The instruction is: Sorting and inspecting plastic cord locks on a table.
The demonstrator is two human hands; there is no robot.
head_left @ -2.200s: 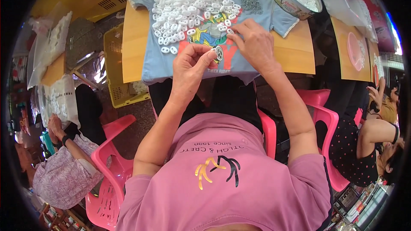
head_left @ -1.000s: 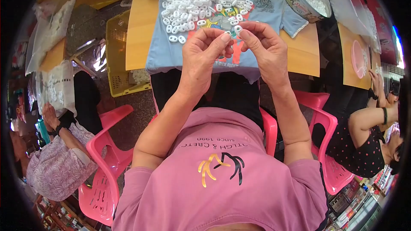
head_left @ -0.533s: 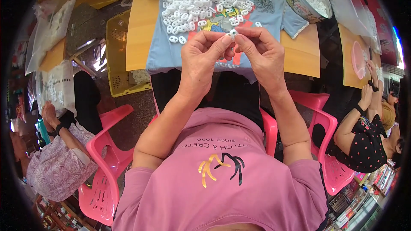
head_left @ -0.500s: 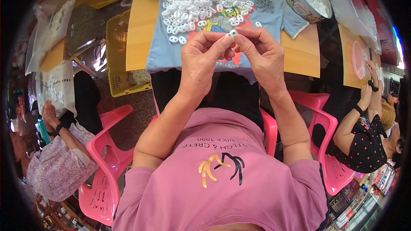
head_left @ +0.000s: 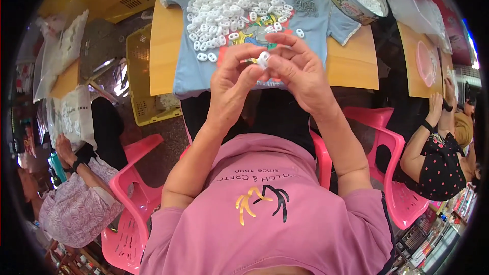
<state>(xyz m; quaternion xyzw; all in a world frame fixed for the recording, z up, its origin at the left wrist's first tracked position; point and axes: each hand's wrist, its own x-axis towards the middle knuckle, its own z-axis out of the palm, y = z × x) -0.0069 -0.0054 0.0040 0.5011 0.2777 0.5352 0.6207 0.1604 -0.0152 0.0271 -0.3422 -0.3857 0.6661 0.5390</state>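
A small white plastic cord lock with two holes (head_left: 264,59) is held over the front of a blue T-shirt laid on the table. My right hand (head_left: 304,77) pinches it between thumb and forefinger, its other fingers loosely raised. From the other side, my left hand (head_left: 229,82) closes thumb and forefinger on it. Beyond my hands, a big heap of similar white two-hole pieces (head_left: 224,7) covers much of the T-shirt (head_left: 191,79). A small pile of thin grey metal bits (head_left: 306,6), perhaps springs, lies right of the heap. One loose white piece (head_left: 300,33) sits near my right hand.
A round printed tin (head_left: 342,0) filled with small white parts stands at the table's right. The yellow table (head_left: 356,66) shows around the shirt. A yellow plastic crate (head_left: 136,66) is on the left. One person (head_left: 81,193) sits left, another (head_left: 440,163) right, among pink chairs.
Both hands have come slightly down and left with the cord lock, which is now turned so its holes show. My right fingers have spread upward. The whole view has shifted a little.
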